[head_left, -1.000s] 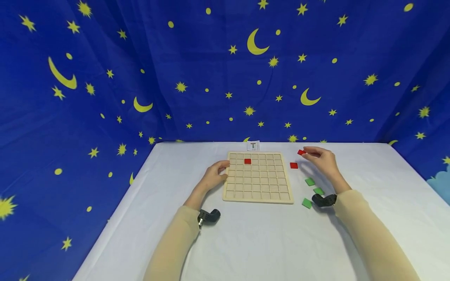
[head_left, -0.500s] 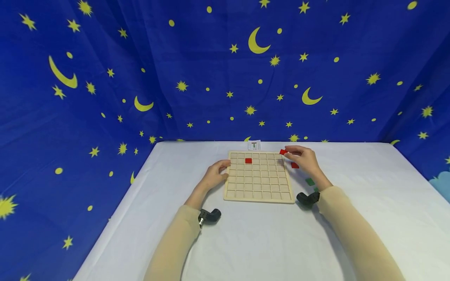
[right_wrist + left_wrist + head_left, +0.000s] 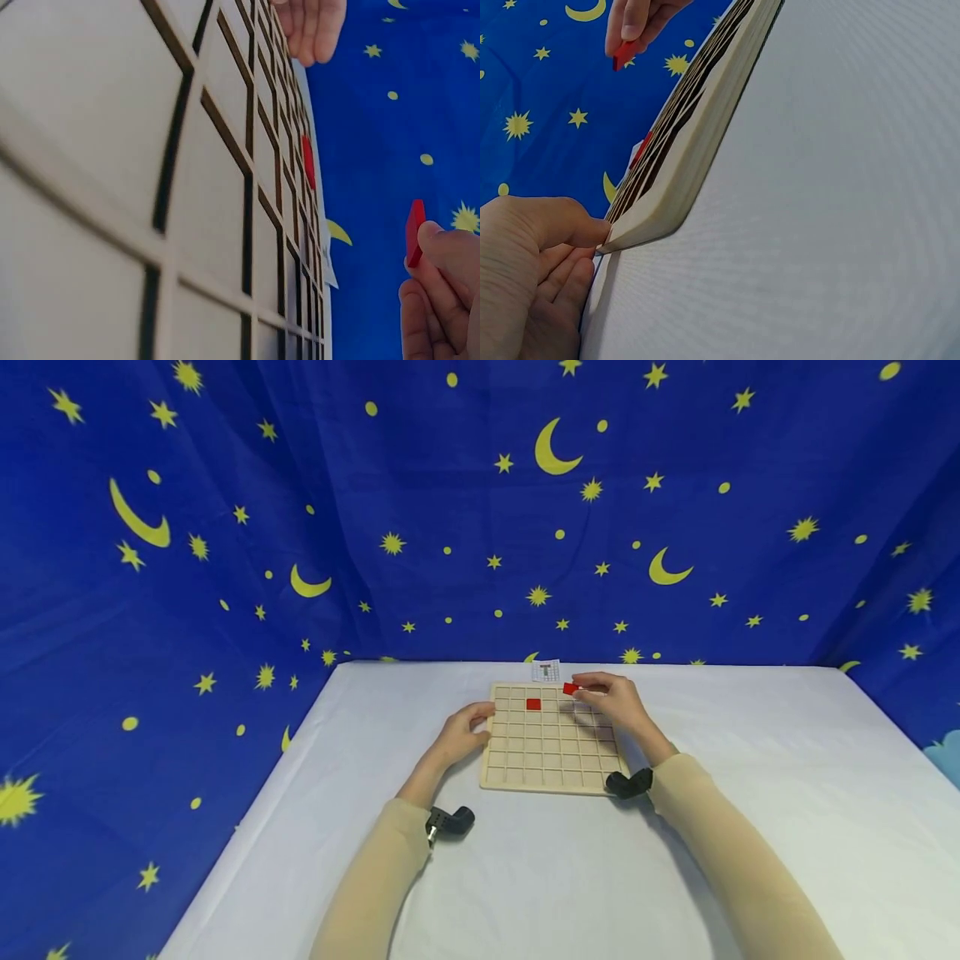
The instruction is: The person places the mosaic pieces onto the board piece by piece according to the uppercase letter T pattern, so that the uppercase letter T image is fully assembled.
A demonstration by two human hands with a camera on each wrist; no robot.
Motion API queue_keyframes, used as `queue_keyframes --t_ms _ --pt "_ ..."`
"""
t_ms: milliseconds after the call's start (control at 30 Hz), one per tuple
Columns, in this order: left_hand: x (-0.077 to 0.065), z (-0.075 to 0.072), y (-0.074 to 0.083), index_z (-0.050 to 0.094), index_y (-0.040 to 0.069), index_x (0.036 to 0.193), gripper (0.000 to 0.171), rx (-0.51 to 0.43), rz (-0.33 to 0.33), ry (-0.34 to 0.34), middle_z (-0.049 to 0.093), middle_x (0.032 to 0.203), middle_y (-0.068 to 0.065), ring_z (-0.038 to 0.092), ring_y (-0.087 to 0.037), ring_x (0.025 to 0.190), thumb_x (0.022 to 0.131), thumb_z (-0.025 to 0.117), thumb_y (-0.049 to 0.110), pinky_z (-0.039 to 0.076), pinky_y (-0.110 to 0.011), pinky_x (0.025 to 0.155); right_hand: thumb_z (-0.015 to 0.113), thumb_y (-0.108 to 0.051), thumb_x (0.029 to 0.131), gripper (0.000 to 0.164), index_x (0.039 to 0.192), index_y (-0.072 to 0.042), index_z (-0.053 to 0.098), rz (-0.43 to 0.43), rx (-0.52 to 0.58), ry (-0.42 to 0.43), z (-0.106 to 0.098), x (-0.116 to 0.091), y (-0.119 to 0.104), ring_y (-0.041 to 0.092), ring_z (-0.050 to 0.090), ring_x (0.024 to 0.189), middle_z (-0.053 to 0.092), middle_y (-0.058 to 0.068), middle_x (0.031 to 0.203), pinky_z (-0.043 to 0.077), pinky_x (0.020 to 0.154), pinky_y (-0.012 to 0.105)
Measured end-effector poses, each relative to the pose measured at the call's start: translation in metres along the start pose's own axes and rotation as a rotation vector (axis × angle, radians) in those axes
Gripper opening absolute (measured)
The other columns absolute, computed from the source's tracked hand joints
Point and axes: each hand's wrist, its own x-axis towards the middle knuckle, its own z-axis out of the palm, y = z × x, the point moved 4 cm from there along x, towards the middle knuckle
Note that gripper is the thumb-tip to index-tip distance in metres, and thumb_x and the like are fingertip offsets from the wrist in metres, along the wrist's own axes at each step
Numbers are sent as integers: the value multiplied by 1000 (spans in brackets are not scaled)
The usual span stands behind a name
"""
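Note:
A light wooden grid board [image 3: 555,781] lies on the table, with a red square tile [image 3: 533,704] set in one cell of its second row from the back. At the board's left edge, my left hand [image 3: 457,735] holds the frame with thumb and fingers; the left wrist view shows the thumb [image 3: 562,221] against the rim. Over the back right part of the board, my right hand [image 3: 618,702] pinches a second red tile [image 3: 414,232] between thumb and fingers. This tile is raised above the grid, apart from it.
A small printed card [image 3: 546,670] with a grid and a T-shaped pattern lies behind the board. The white tablecloth [image 3: 555,877] spreads around it. A blue curtain [image 3: 450,485] with stars and moons hangs behind. My right arm hides the area just right of the board.
My right hand has moved left with its red tile, from beside the board to above its back rows. The loose red and green tiles on the right are now hidden. My left hand stays put.

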Motion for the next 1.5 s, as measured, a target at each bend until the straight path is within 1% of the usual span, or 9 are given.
queue_keyframes --t_ms 167,300,467,567,633,833,900,1100,1500 --pt "1 -2 2 48 -7 131 52 2 -6 2 54 128 -20 48 -28 123 81 59 -13 39 -21 104 69 -13 86 34 116 1 65 -53 1 -27 9 5 -3 30 61 105 64 15 115 53 90 41" --pt "0 -3 6 47 -8 131 52 9 -16 3 53 128 -22 48 -29 123 81 58 -14 38 -23 105 70 -12 86 34 116 2 65 -73 -4 -36 15 9 -4 29 61 104 65 15 114 54 89 40" --pt "-8 -7 30 43 -16 129 51 -15 6 -17 50 127 -31 45 -38 123 80 56 -17 37 -37 108 70 -11 86 33 116 2 65 -63 1 -39 20 12 -5 29 61 105 65 14 115 54 89 41" --pt "-12 -8 41 42 -19 128 50 -9 4 -29 48 126 -33 44 -41 122 80 55 -18 37 -41 108 69 -11 86 32 115 2 66 -61 -16 -47 24 13 -5 30 61 105 64 14 115 53 89 42" --pt "-11 -7 38 42 -18 128 50 -10 -3 -28 48 127 -33 44 -40 123 80 55 -18 36 -41 108 69 -12 86 32 115 2 66 -60 -23 -54 26 13 -4 30 60 105 64 14 116 53 90 43" --pt "0 -2 8 47 -12 130 52 -3 -11 11 53 126 -25 47 -32 122 79 58 -17 38 -27 107 67 -12 88 31 116 1 65 -34 -34 -72 33 14 3 30 60 106 63 13 118 52 91 42" --pt "2 -1 3 48 -10 129 52 4 -11 17 54 125 -23 48 -30 122 78 59 -16 38 -23 105 67 -13 88 31 116 -1 66 -18 -33 -77 35 13 6 29 60 106 63 13 118 53 90 42" --pt "3 0 1 48 -9 129 53 0 -7 10 54 126 -22 48 -29 122 78 59 -16 38 -21 105 68 -14 87 31 115 -2 67 -14 -54 -79 39 11 15 27 62 102 64 13 115 52 90 43" --pt "2 0 -2 49 -8 130 53 7 -16 5 55 126 -20 49 -28 122 79 60 -15 38 -20 104 70 -10 85 32 115 1 67 -111 -141 -75 43 9 20 32 58 107 64 16 115 48 94 47"
